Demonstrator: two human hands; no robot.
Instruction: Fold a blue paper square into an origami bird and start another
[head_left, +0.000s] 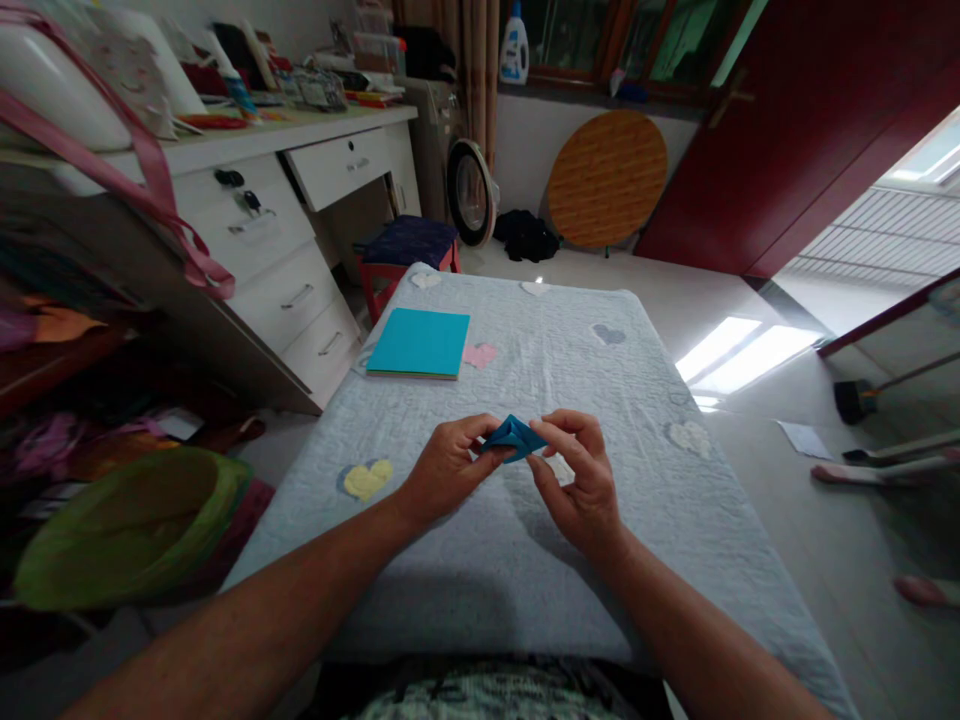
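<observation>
A small piece of folded blue paper (512,436) is held between my two hands above the cloth-covered table (555,360). My left hand (448,462) pinches its left corner between thumb and fingers. On the opposite corner, the thumb and fingertips of my right hand (581,478) grip the paper. Its folds rise to a point at the top, with an opening facing me. Farther back on the left lies a stack of square coloured paper (420,343), a blue sheet uppermost.
Left of the table are a green-lined bin (135,530) and a white desk with drawers (255,235). A stool (409,245) stands beyond the far left corner. A washing machine with its round door (472,192) open and a round wooden tabletop (607,180) are farther back.
</observation>
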